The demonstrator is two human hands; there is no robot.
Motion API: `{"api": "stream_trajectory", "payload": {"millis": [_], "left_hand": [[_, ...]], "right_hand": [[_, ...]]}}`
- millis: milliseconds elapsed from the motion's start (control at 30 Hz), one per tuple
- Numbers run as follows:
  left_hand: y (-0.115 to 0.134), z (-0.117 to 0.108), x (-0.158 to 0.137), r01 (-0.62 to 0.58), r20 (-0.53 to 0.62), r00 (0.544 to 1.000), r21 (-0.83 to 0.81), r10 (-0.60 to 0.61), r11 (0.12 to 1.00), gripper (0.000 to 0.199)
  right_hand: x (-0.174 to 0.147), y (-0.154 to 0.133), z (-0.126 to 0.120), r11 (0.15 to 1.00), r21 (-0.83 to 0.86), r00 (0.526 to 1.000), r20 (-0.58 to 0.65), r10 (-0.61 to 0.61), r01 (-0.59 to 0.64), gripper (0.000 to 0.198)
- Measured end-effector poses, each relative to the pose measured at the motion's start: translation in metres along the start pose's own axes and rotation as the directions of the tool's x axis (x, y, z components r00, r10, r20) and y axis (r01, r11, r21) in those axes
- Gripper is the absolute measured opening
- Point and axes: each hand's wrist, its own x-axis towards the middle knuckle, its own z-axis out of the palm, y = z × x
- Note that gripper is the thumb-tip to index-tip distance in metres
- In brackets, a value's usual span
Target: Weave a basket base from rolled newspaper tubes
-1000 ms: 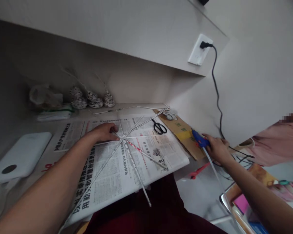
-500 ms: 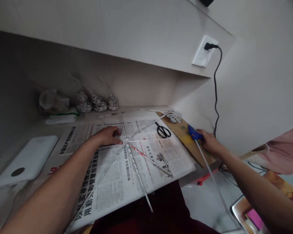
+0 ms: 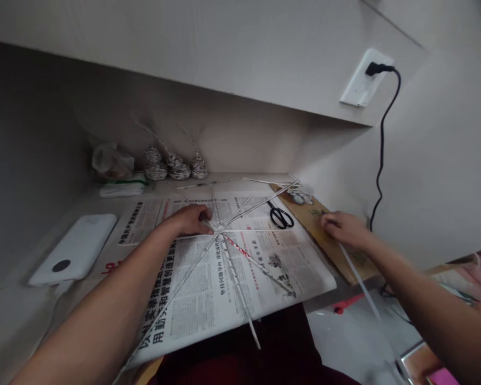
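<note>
Several thin rolled-paper sticks [image 3: 240,289] cross in a star over the newspaper [image 3: 192,315]. My left hand [image 3: 194,220] is closed on the sticks, pinching them just left of their crossing point. Off to the right, over the cardboard, my right hand [image 3: 342,229] is closed round the glue gun, whose blue body is hidden now. A long whitish glue stick [image 3: 361,280] runs down and right from beneath that hand. Black-handled scissors [image 3: 281,218] lie on the newspaper between my two hands.
Woven paper gourds [image 3: 179,166] stand at the back beside a plastic bag [image 3: 111,160]. A white power bank [image 3: 74,248] lies at left. Brown cardboard [image 3: 324,235] covers the right edge. A black cord [image 3: 381,149] hangs from the wall socket [image 3: 363,80].
The whole view has shifted, so things sit further right. My right hand has turned, and the glue gun's blue body no longer shows. My left hand keeps its hold on the paper sticks.
</note>
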Motion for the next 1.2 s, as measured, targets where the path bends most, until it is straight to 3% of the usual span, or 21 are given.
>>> {"api": "stream_trajectory", "payload": {"millis": [67,133,167,200,233,333,467,533,633,733,867,1033,1200], "left_hand": [[-0.002,0.001,0.001,-0.004,0.001,1.000,0.002,0.004,1.000,0.054],[-0.003,0.002,0.002,-0.015,0.008,1.000,0.004,0.015,1.000,0.054],[-0.003,0.002,0.002,-0.019,0.011,1.000,0.004,0.019,1.000,0.054],[-0.003,0.001,0.002,-0.019,0.011,1.000,0.004,0.019,1.000,0.054],[-0.002,0.001,0.001,-0.017,0.009,1.000,0.005,0.017,1.000,0.053],[-0.001,0.001,-0.001,-0.008,-0.007,1.000,0.007,0.008,1.000,0.052],[0.003,0.001,0.000,-0.020,-0.068,0.998,-0.092,0.014,0.996,0.042],[0.010,0.001,0.000,-0.026,-0.206,0.978,-0.246,-0.026,0.969,0.030],[0.026,0.002,0.001,-0.155,-0.403,0.914,-0.454,-0.047,0.878,0.029],[0.043,0.008,0.001,-0.260,-0.418,0.908,-0.555,0.005,0.790,0.028],[0.055,0.020,0.001,-0.263,-0.385,0.923,-0.632,-0.001,0.729,0.031],[0.058,0.027,0.002,-0.260,-0.402,0.915,-0.629,-0.021,0.733,0.024],[0.062,0.029,0.001,-0.305,-0.490,0.871,-0.500,0.026,0.810,0.019]], "right_hand": [[0.016,-0.035,0.008,0.975,0.212,0.996,0.045,-0.083,0.072,0.020],[0.034,-0.068,0.020,0.898,0.432,0.996,-0.001,-0.095,0.086,0.019],[0.044,-0.083,0.026,0.824,0.563,0.996,0.016,-0.085,0.061,0.016],[0.054,-0.096,0.031,0.696,0.718,0.996,0.060,-0.068,0.004,0.013],[0.065,-0.108,0.035,0.506,0.859,0.992,0.116,-0.057,-0.072,0.008],[0.095,-0.138,0.042,0.314,0.945,0.991,0.122,-0.063,-0.097,0.004],[0.121,-0.171,0.049,0.110,0.991,0.991,0.090,-0.102,-0.079,0.017],[0.124,-0.184,0.058,0.043,0.996,0.990,0.080,-0.118,-0.076,0.022],[0.124,-0.196,0.075,-0.059,0.996,0.991,0.062,-0.120,-0.070,0.028],[0.121,-0.199,0.090,-0.111,0.992,0.992,0.045,-0.120,-0.059,0.032],[0.119,-0.198,0.103,-0.169,0.984,0.992,0.038,-0.124,-0.059,0.034],[0.118,-0.196,0.109,-0.211,0.975,0.989,0.041,-0.143,-0.071,0.033],[0.118,-0.193,0.106,-0.297,0.947,0.983,0.069,-0.172,-0.118,0.030]]}}
